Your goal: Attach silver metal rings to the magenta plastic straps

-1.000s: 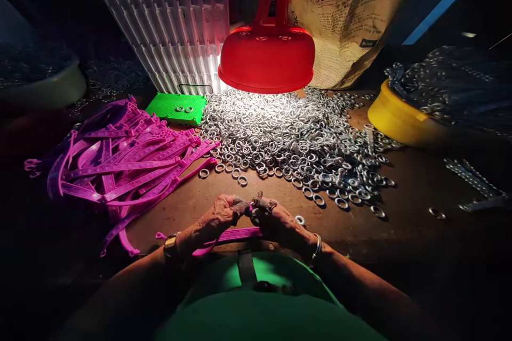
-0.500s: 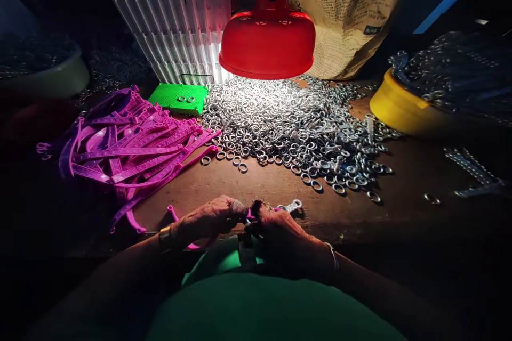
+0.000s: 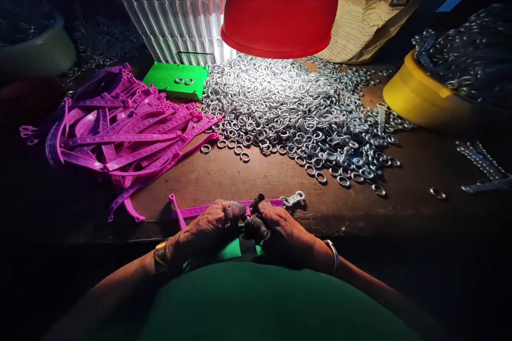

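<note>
Near the table's front edge, my left hand (image 3: 212, 221) and my right hand (image 3: 280, 226) meet, with dark coverings on several fingertips. Both pinch a magenta strap (image 3: 196, 210) that runs behind my left hand to the left and shows again above my right hand. At its right end hangs a chain of silver rings (image 3: 295, 199). The exact piece between my fingertips is partly hidden. A magenta strap pile (image 3: 132, 138) lies at the left, and a heap of loose silver rings (image 3: 280, 112) spreads behind my hands.
A red lamp (image 3: 280, 16) hangs over the rings. At the back stand a green perforated block (image 3: 176, 80) with two rings, a ribbed clear panel (image 3: 172, 10) and a paper sack (image 3: 368, 16). A yellow tub (image 3: 420, 93) of silver pieces stands right, a pale tub (image 3: 40, 53) left.
The strap now shows more fully beside and above my hands. My left hand has shifted slightly left, and its fingertips are more visible. The whole view has shifted a little.
</note>
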